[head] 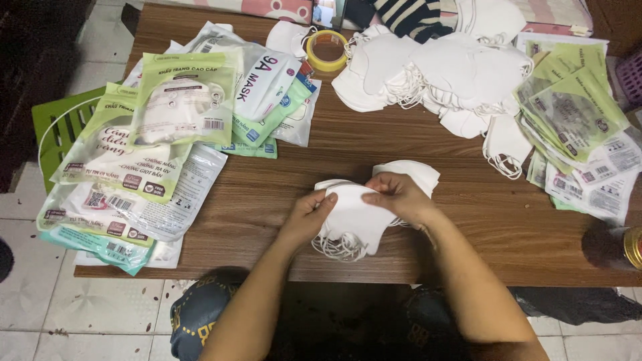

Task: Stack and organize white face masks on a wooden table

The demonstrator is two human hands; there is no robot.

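Wooden table (254,200) over tiled floor | near front edge, centre: small stack of white masks (354,217) | left hand (309,212) fingers pinched shut on stack's left side | right hand (399,196) fingers closed on top edge | left end: packaged masks (182,107) | back edge: loose mask heap (441,73), yellow tape roll (327,50)

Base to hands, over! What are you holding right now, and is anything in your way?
Left hand and right hand both grip the white mask stack. Stack low over the wooden table. Nothing in the way.
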